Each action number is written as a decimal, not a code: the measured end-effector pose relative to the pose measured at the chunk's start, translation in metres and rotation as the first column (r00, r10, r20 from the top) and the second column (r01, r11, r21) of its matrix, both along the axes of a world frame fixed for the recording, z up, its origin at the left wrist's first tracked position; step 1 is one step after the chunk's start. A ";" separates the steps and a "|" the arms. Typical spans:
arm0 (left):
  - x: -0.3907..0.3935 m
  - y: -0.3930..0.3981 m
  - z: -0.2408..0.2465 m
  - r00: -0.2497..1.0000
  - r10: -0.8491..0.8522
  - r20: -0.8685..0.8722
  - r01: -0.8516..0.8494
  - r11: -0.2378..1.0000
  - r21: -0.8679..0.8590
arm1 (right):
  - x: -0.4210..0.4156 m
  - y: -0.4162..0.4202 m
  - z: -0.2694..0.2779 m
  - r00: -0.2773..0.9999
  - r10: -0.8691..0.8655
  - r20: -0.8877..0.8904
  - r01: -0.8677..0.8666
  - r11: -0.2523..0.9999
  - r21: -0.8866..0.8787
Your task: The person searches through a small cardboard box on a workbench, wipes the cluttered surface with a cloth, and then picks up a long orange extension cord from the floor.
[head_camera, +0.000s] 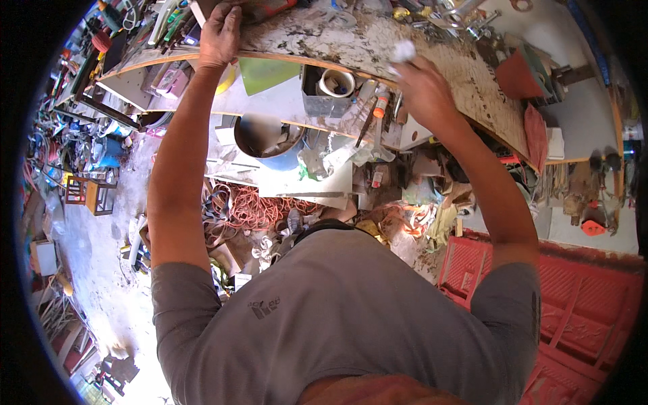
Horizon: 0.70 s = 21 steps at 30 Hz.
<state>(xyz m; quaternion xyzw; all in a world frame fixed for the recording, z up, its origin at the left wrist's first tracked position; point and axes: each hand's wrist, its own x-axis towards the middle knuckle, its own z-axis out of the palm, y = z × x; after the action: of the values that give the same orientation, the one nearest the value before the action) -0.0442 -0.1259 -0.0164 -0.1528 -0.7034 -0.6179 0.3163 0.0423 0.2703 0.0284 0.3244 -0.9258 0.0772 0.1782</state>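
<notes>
My left hand (221,38) is at the top edge of the view, its fingers curled around the near corner of a dark object (253,9) with a red part. Most of that object is cut off by the frame, so its kind cannot be told. Over the front edge of the stained wooden workbench (324,38), my right hand (428,91) pinches a small white wad (405,50). Motion blurs both the hand and the wad; the material looks like cloth or paper.
Wrenches (463,12) and small metal parts lie at the back of the bench. A red-and-green pot-shaped object (524,76) stands to the right. Shelves below hold a grey bin (326,104), a blue bucket (273,157) and an orange-capped tube (380,106). Orange cord (253,205) is heaped underneath.
</notes>
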 end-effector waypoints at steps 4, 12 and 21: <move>0.013 0.014 0.015 0.992 0.110 -0.065 -0.117 0.987 -0.111 | 0.009 -0.012 -0.002 0.993 -0.105 0.058 0.109 0.990 -0.087; 0.018 0.015 0.025 0.972 -0.120 0.200 0.097 0.988 0.123 | -0.051 -0.160 -0.016 0.978 0.204 -0.037 -0.203 0.979 0.014; 0.005 0.037 0.026 0.861 0.507 -0.037 -0.347 0.533 -0.772 | -0.100 -0.173 0.009 0.987 -0.151 0.049 0.144 0.982 0.123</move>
<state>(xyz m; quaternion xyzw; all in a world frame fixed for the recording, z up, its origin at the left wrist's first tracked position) -0.0388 -0.0893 0.0095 -0.0326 -0.9373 -0.1818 0.2957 -0.0579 0.0973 0.0374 0.2627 -0.9549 0.0180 0.1369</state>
